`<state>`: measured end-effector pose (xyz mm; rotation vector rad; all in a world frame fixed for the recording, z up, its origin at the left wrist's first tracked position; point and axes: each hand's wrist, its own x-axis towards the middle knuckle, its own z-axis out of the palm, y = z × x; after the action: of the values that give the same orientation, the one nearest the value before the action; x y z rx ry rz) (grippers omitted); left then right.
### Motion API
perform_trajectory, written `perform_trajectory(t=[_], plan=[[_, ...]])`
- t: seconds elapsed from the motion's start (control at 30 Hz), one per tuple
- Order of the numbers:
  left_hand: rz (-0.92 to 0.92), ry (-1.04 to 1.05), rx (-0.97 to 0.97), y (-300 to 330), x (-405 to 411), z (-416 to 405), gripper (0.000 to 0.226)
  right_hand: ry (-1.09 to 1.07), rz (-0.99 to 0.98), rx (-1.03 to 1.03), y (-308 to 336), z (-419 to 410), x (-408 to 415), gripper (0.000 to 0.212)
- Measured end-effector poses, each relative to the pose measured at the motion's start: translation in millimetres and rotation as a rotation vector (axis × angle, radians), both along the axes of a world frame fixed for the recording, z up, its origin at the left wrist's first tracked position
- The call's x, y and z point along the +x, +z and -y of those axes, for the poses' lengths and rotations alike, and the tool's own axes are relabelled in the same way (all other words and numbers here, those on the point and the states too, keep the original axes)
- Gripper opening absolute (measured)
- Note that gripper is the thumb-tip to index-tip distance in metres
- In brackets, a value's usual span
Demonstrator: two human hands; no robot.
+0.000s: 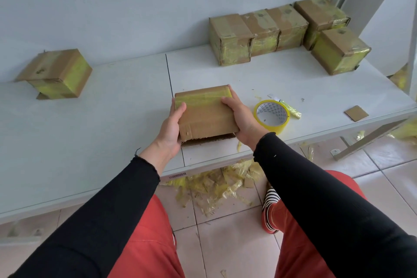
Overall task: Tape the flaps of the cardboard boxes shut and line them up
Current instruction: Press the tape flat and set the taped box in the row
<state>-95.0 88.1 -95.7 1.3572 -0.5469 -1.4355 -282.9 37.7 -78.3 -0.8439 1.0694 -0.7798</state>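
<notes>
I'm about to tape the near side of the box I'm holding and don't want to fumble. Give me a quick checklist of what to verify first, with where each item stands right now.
1. Brown cardboard box held steady: ok, the left hand and the right hand grip its two sides.
2. Far edge taped: ok, a yellow strip runs across it.
3. Near-side flap shut: not ok, it gapes open towards the person.
4. Yellow roll of tape in reach: ok, it lies on the white table just right of the right hand.
5. A hand free for the tape: not ok, both hold the box.
6. Loose tape end ready: cannot tell.
</notes>
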Motion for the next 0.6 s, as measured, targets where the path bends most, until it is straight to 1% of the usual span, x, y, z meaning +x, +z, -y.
perform_trajectory(t=[0.13, 0.23, 0.33, 0.37, 0.4, 0.47, 0.5, 0.53, 0.6], plan=[[0.073, -0.035, -0.017, 35, 13, 5, 0.053, -0.078, 0.046, 0.053, 23, -1, 3, 0.062], [0.039, -0.148, -0.106, 70, 48, 19, 0.063, -0.104, 0.025, 0.135, 36, 2, -1, 0.055], [-0.048, -0.263, -0.177, 86, 71, 33, 0.074, -0.073, 0.053, 0.257, 38, -2, -1, 0.025], [-0.047, -0.296, -0.177, 87, 72, 38, 0.076, -0.076, 0.070, 0.279, 38, -6, 2, 0.022], [-0.024, -0.322, -0.163, 86, 71, 43, 0.078, -0.087, 0.084, 0.288, 37, -10, 6, 0.024], [0.064, -0.330, -0.125, 80, 64, 50, 0.076, -0.081, 0.087, 0.300, 35, -17, 14, 0.039], [0.109, -0.299, -0.115, 76, 58, 52, 0.071, -0.047, 0.023, 0.264, 34, -22, 17, 0.049], [0.156, -0.250, -0.107, 71, 50, 52, 0.062, -0.002, -0.103, 0.193, 31, -28, 20, 0.058], [0.257, -0.164, -0.080, 57, 33, 49, 0.048, 0.134, -0.463, -0.059, 22, -38, 25, 0.063]])
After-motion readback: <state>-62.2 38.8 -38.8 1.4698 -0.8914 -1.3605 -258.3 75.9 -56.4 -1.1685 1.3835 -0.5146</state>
